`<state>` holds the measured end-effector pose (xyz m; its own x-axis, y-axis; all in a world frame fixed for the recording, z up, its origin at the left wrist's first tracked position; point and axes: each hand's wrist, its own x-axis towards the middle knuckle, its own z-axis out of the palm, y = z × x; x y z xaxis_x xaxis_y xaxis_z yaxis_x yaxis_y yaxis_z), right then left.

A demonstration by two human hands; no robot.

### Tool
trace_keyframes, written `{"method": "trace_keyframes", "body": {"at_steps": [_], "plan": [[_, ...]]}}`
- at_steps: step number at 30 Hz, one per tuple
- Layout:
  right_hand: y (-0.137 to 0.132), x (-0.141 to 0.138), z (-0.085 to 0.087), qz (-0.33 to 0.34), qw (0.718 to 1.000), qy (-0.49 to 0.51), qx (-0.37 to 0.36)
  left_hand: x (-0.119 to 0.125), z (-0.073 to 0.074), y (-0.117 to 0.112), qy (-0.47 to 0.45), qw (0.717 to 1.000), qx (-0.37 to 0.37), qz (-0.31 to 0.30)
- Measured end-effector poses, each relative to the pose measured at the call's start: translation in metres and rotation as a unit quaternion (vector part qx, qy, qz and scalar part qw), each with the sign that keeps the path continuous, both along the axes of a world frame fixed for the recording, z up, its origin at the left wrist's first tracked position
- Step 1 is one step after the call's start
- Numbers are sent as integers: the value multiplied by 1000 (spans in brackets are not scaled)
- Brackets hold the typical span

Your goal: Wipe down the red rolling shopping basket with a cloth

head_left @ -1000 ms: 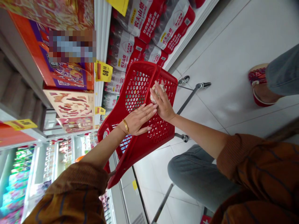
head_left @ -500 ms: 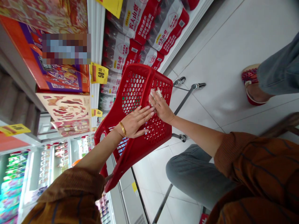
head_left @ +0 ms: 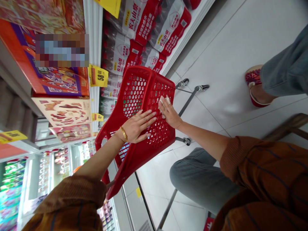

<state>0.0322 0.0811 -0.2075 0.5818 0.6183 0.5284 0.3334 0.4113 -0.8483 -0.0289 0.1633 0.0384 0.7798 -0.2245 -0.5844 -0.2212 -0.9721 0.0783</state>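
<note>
1. Firstly, the red shopping cart [head_left: 134,160] is what both hands touch; it stands on the white floor tiles [head_left: 228,64], between the water shelf and the person's bent knee [head_left: 192,179]. Because it has wheels [head_left: 204,88], I judge that uneven pressing could make it roll or turn.
2. Packs of bottled water [head_left: 137,19] come next. Their wrap reads 农夫山泉, "NONGFU SPRING" and 饮用天然水. Whether the cart touches them, I cannot tell; a rolling cart could knock them.
3. Further left in the view is an orange and purple box [head_left: 72,78]. A pixelated patch covers part of it, so its brand is not readable.
4. The left hand [head_left: 137,126] lies flat over the basket's ridge, fingers a little apart, holding nothing visible. The right hand [head_left: 173,117] is clamped over a white cloth [head_left: 167,99], against the perforated panel. Its fingers could slip and bump the left ones, which are near.
5. A yellow price tag [head_left: 98,76] shows "58" and a small "00".
6. Lastly, the cloth could snag in the holes, if pushed too hard.
</note>
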Motion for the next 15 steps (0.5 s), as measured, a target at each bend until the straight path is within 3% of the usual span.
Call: {"method": "trace_keyframes", "body": {"at_steps": [8,15], "plan": [[-8,-8,-23,24,997,27,-65,1,2,-3,13,1000,8,13],[-13,-9,-28,39,995,32,-85,0,0,-1,11,1000,8,7]]}}
